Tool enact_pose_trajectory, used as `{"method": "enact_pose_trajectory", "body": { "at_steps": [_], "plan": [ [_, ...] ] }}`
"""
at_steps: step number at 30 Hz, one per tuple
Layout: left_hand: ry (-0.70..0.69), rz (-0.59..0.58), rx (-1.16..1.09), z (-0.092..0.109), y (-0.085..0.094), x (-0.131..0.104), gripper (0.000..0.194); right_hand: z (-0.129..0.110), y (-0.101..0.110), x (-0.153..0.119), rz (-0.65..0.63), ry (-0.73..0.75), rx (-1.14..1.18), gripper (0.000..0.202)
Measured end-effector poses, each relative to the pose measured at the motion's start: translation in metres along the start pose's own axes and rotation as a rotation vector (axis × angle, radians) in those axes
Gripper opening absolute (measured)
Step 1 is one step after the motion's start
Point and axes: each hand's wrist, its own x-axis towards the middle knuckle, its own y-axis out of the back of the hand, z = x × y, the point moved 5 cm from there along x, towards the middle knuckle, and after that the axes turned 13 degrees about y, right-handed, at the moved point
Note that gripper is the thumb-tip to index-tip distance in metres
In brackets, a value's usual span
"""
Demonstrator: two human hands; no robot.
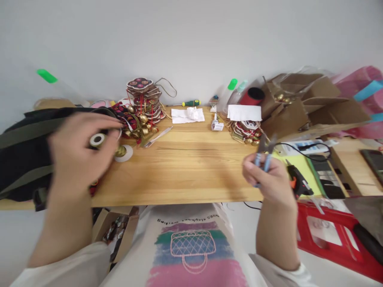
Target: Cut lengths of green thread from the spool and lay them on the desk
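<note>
My left hand (85, 145) is blurred by motion at the left of the table, thumb and forefinger curved close together in a pinch. Whatever may be between the fingertips is too smeared to make out. Behind the fingers show a white spool (97, 140) and a gold spool (121, 151) with a pale flange, both partly covered. My right hand (269, 175) grips a pair of scissors (263, 159) by blue handles, blades pointing up and slightly apart. Just beyond the blades lie patterned pendants with gold bells (247, 129), with folded white paper on top.
Patterned pendants (143, 99) with bells are stacked at the back left, near a pen (158, 136). White tissue (182, 115), a screwdriver (191, 103) and a small bottle (216, 123) lie along the wall. Right are cardboard boxes (335, 111) and a glue gun (299, 181); a dark bag (26, 143) is left.
</note>
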Motion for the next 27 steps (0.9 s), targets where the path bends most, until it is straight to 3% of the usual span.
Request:
{"method": "enact_pose_trajectory", "body": {
  "at_steps": [2,5,7,9,15,18,22,27],
  "plan": [
    [-0.018,-0.275,-0.244,0.037,-0.048,-0.023,0.012,0.013,-0.028,0.000,-0.011,-0.045,0.060,0.033],
    [0.233,-0.695,-0.611,0.063,-0.115,-0.058,0.016,0.026,-0.056,-0.002,-0.015,-0.075,0.154,0.032],
    [0.406,-0.837,-0.861,0.069,-0.142,-0.075,0.018,0.029,-0.064,-0.003,-0.006,-0.081,0.186,0.031],
    [0.536,-0.913,-1.046,0.072,-0.157,-0.084,0.018,0.030,-0.065,-0.003,0.000,-0.082,0.188,0.031],
    [0.663,-0.980,-1.130,0.079,-0.163,-0.087,0.019,0.028,-0.063,-0.005,-0.025,-0.057,0.186,0.026],
    [0.687,-0.920,-1.092,0.075,-0.162,-0.085,0.019,0.028,-0.064,-0.006,-0.036,-0.061,0.177,0.026],
    [0.617,-0.730,-1.000,0.068,-0.155,-0.080,0.016,0.029,-0.067,-0.006,-0.052,-0.072,0.181,0.025],
    [0.494,-0.797,-0.917,0.074,-0.150,-0.079,0.021,0.027,-0.070,-0.006,-0.062,-0.065,0.178,0.024]
  ]
}}
